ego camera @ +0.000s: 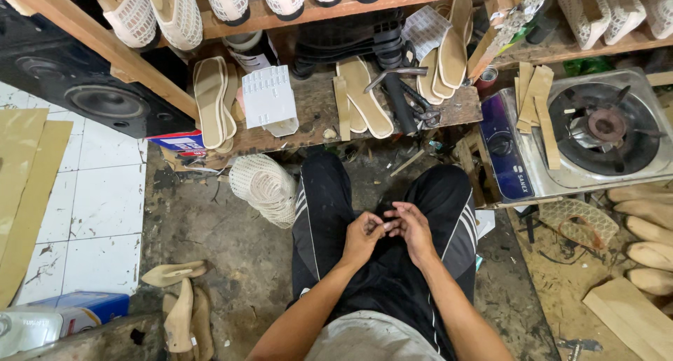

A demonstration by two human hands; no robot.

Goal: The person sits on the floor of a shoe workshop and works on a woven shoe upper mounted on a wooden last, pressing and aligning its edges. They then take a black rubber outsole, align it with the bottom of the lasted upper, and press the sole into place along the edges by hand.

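While seated, left hand (362,236) and right hand (413,229) pinch tiny unclear object together over lap.

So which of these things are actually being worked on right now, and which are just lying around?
In hand:
- left hand and right hand, fingertips meeting over the lap on something too small to tell

Lying about:
- insoles
- gas stove
- white mesh uppers
- wooden shoe lasts
- speaker
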